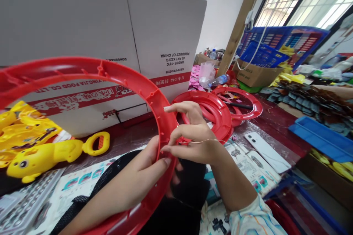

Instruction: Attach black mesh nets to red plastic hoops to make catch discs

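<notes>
A large red plastic ring with small ribs and pegs along its inside channel fills the left and middle of the head view. My left hand is closed around its near right side, with the thumb lying on the channel and the other fingers partly hidden behind. My right hand is at the same spot, thumb and index fingertip pinched together against the channel. What the pinch holds is too small to make out. Across the back of this hand runs a thin, pale, thread-like strand.
More red rings lie stacked beyond my right hand. A white phone rests on the table at right, near a blue tray. Yellow toy parts lie at left before a large carton. Blue baskets stand behind.
</notes>
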`<state>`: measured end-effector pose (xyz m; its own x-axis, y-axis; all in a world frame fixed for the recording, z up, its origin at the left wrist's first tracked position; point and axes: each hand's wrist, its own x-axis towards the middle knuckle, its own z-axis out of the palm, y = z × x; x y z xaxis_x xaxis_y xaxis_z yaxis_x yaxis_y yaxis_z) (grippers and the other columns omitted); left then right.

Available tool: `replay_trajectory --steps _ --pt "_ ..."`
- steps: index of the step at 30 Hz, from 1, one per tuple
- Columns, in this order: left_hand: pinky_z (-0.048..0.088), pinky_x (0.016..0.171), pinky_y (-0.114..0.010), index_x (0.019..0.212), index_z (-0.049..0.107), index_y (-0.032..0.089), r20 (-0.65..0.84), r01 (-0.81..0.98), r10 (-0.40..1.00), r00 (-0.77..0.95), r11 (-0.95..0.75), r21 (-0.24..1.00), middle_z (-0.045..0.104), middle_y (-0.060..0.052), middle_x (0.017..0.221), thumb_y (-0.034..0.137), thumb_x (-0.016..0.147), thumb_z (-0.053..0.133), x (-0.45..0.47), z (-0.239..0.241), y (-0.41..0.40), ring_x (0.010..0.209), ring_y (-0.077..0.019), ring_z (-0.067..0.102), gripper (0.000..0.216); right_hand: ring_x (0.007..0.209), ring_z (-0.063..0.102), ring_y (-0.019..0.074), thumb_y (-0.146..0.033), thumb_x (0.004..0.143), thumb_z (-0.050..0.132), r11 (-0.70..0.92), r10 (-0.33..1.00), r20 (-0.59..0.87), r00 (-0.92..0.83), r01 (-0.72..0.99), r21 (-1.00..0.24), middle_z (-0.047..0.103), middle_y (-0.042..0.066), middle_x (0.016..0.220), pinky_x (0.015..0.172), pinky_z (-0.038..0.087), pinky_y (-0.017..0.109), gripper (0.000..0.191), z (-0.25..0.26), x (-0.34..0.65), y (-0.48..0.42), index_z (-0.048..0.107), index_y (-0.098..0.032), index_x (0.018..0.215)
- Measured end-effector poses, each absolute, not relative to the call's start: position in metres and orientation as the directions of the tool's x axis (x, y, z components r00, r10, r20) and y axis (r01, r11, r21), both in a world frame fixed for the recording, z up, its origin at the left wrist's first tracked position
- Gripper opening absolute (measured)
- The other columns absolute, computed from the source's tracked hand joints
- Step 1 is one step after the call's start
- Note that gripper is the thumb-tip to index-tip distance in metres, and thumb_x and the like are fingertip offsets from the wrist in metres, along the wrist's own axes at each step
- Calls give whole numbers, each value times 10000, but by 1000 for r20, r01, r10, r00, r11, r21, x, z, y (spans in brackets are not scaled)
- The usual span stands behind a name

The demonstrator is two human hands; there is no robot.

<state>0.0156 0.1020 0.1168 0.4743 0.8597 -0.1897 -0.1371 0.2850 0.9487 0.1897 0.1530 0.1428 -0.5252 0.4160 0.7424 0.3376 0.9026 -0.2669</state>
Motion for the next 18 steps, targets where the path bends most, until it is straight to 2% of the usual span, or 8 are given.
replay_trajectory --steps 2,4,5,8,9,13,16,18 --pt "570 715 -274 1126 558 254 -149 -179 887 437 248 952 677 -30 982 300 832 669 17 115 103 837 -187 682 318 1236 496 254 -242 793 727 904 418 744 -521 321 -283 573 85 1299 1079 400 476 151 142 188 152 651 -198 670" --pt "562 775 -286 1168 553 264 -124 -225 899 420 235 946 676 -40 1068 283 816 692 19 114 103 895 -192 681 380 1215 530 242 -214 806 710 902 431 736 -522 284 -326 565 98 1309 1048 445 443 135 140 186 152 651 -185 689" --pt "567 751 -297 1199 535 267 -120 -247 898 423 242 938 681 -46 1063 289 814 693 19 113 103 864 -198 690 417 1196 551 233 -208 809 707 896 444 731 -518 267 -355 557 102 1318 1030 466 423 125 139 185 152 652 -180 700" --pt "557 583 -293 1289 447 259 -98 -271 886 452 241 932 706 -33 876 307 816 675 21 114 103 618 -183 675 527 1168 583 215 -206 800 724 874 484 731 -481 239 -422 560 104 1305 1004 495 380 102 137 184 153 664 -176 724" --pt "550 571 -282 1297 438 254 -82 -267 897 435 215 940 705 -26 843 290 805 681 22 115 103 598 -178 666 550 1174 583 214 -207 794 733 870 492 735 -468 227 -438 566 101 1295 1002 499 374 99 136 183 154 666 -176 729" --pt "536 641 -216 1269 486 265 -71 -201 953 294 135 970 706 -13 913 202 769 681 21 118 101 714 -157 673 541 1186 590 215 -207 779 755 869 478 734 -482 136 -477 594 112 1240 991 521 361 98 136 186 159 670 -162 760" --pt "526 544 -252 1394 343 282 -169 -116 882 439 242 963 669 27 718 280 884 541 20 122 98 531 -154 622 547 1166 610 216 -193 776 759 873 448 733 -512 74 -482 624 114 1162 961 542 351 94 138 192 163 674 -152 781" --pt "541 541 -289 1449 261 267 -142 -67 864 483 198 978 646 29 672 310 931 462 19 123 96 510 -167 610 558 1119 631 204 -183 772 762 884 426 743 -516 63 -463 639 104 1126 914 556 329 87 140 196 164 682 -157 793"
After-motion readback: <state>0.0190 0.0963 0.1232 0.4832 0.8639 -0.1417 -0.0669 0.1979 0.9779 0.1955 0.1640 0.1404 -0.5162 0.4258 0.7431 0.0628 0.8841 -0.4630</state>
